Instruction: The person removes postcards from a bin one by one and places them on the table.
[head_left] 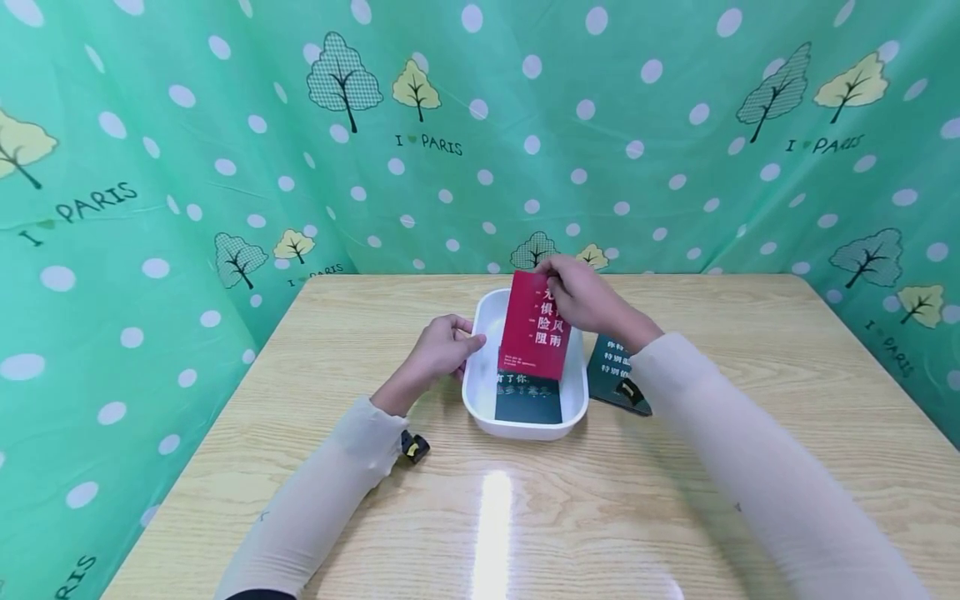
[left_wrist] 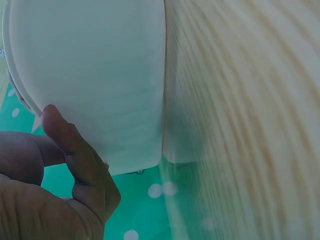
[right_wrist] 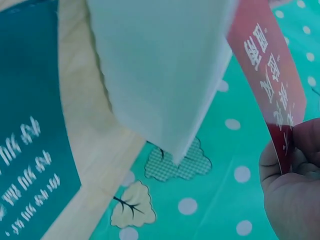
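My right hand [head_left: 583,293] pinches the top edge of a thin red booklet [head_left: 525,333] printed with white characters. The booklet hangs tilted over a white plastic tub [head_left: 489,321]. In the right wrist view, thumb and curled fingers hold one end of the red booklet [right_wrist: 270,75]. My left hand [head_left: 441,348] grips the tub's left rim, thumb on top; the left wrist view shows the tub's outer wall [left_wrist: 95,75] beside the thumb. Inside the tub lies a dark green booklet [head_left: 528,408], its upper part hidden behind the red one.
To the tub's right, another dark green booklet [head_left: 606,379] lies on the wooden table [head_left: 360,333], partly covered by my right forearm. Small black wrist devices [head_left: 415,447] show by both sleeves. A green dotted curtain [head_left: 480,158] hangs behind the table and along its sides.
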